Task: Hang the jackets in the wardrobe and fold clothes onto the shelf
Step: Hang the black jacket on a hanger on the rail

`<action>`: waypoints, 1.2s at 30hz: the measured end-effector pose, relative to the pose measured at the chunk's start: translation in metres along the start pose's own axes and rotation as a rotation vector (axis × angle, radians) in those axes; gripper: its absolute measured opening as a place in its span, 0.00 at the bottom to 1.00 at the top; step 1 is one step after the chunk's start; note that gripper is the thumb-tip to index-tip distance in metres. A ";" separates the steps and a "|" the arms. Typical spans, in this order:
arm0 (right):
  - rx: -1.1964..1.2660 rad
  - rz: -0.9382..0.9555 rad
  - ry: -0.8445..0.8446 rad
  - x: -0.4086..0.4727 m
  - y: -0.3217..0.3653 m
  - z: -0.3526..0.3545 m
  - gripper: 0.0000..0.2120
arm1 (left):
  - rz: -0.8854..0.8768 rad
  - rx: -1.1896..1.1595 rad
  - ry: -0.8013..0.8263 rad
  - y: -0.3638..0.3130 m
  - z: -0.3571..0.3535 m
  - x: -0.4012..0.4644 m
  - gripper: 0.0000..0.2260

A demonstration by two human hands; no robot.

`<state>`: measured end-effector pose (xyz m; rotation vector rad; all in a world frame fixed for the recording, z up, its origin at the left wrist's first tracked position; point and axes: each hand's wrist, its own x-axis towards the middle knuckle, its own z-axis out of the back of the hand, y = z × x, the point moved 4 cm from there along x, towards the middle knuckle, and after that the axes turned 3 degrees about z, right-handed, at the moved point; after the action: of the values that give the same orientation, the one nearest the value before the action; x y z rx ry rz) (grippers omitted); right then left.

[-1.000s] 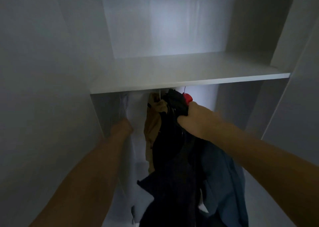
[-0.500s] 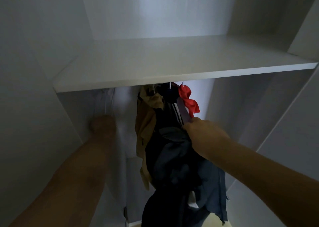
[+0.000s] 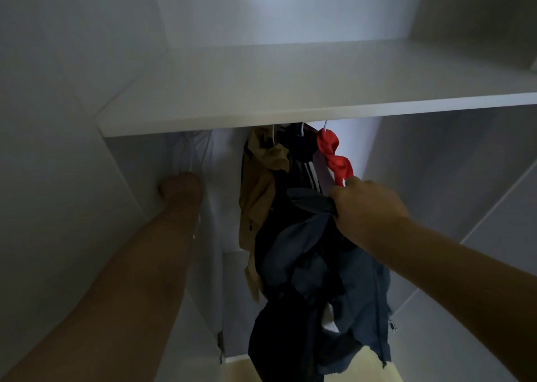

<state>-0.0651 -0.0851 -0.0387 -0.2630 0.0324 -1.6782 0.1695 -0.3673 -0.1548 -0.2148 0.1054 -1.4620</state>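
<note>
A white wardrobe shelf (image 3: 290, 91) spans the view, bare on top. Below it hang a white garment (image 3: 203, 155) at the left, a tan jacket (image 3: 261, 178), a dark jacket with white stripes (image 3: 308, 166) and a red cloth (image 3: 334, 158) on hangers. My right hand (image 3: 369, 207) grips a bunched dark blue jacket (image 3: 319, 265) that droops below it. My left hand (image 3: 180, 187) reaches in beside the white garment; its fingers are hidden behind the wrist, so its grip is unclear.
The wardrobe's white side walls (image 3: 58, 178) close in on the left and right. A strip of light wooden floor (image 3: 372, 367) shows at the bottom. The hanging rail is hidden behind the shelf edge.
My right hand has dropped away from the hanger tops with the blue jacket, uncovering the red cloth. My left hand slid left along the white garment. The view has tilted up.
</note>
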 end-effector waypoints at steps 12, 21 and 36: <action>0.657 -0.318 0.108 -0.018 -0.024 -0.035 0.16 | -0.020 -0.456 -0.041 -0.016 0.041 -0.110 0.09; 1.536 -0.672 0.130 -0.067 -0.083 -0.050 0.26 | -0.185 -0.212 0.191 0.003 0.116 -0.350 0.12; 1.494 -0.360 0.135 -0.140 -0.129 0.013 0.28 | -0.451 -0.318 0.159 -0.045 0.209 -0.552 0.15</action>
<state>-0.1747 0.0703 -0.0254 1.0112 -1.1703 -1.6359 0.1083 0.1934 0.0260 -0.3991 0.4433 -1.9084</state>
